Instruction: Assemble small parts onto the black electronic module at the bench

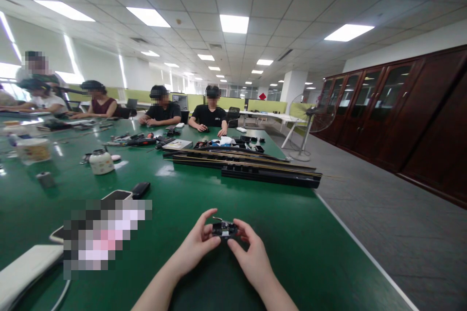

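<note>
Between my two hands, just above the near part of the green table [175, 194], is a small black device [224, 230] with an opened-up inside and a short wire at its top left. My left hand [199, 240] grips its left end between thumb and fingers, the index finger raised near the wire. On the other end, my right hand [250, 248] pinches it with the thumb below and fingers behind. What the small parts inside are is too fine to make out.
Long black strips [270, 177] with thin brass-coloured rods lie across the table ahead. To the left are a white jar [101, 162], a metal cylinder [45, 180], a black-cased item [141, 190] and a white box [31, 269]. Several people sit around the table; a fan [308, 116] stands right.
</note>
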Available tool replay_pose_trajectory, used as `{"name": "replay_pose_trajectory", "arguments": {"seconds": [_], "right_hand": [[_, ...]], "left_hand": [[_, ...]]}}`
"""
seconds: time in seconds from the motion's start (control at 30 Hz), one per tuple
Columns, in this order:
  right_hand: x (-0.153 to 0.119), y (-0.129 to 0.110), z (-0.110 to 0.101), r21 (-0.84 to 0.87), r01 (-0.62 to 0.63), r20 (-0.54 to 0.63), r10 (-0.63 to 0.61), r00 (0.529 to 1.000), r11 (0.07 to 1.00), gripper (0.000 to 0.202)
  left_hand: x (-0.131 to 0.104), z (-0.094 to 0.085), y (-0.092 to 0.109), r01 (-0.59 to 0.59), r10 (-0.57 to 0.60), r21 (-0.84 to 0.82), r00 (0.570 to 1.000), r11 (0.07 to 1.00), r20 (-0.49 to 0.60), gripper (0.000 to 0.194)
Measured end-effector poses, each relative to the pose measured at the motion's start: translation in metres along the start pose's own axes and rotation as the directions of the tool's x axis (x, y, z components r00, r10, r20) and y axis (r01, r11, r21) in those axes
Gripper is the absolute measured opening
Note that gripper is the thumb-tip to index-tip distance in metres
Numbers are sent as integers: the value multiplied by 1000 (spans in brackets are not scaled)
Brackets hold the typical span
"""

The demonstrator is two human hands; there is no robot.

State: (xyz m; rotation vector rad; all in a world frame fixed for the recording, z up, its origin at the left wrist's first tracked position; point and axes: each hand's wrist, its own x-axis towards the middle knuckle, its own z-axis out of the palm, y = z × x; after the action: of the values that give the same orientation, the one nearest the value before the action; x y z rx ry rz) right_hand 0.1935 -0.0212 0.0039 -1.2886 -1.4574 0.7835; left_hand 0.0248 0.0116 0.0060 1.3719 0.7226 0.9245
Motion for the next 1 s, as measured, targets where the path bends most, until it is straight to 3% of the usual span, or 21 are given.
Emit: {"name": "replay_pose_trajectory", "arguments": {"seconds": [0.3, 0.53, 0.8, 1.0], "right_hand": [[-1, 2, 1, 36, 32, -14, -32, 999, 999, 41], [-1, 4, 2, 64, 51, -12, -50, 999, 997, 45], [-2, 3, 2, 70, 37, 13, -38, 999, 997, 44], [-2, 2, 2, 80, 10, 19, -12, 1000, 997, 44]], "left_hand": [[1, 0, 2, 26, -26, 17, 999, 1000, 19, 46], [0, 1, 3, 10, -9, -38, 999, 999, 40, 68], [0, 0, 4, 45, -44, -30, 998, 999, 42, 48], [-1, 1, 6, 34, -32, -47, 999, 998, 35, 65]]}}
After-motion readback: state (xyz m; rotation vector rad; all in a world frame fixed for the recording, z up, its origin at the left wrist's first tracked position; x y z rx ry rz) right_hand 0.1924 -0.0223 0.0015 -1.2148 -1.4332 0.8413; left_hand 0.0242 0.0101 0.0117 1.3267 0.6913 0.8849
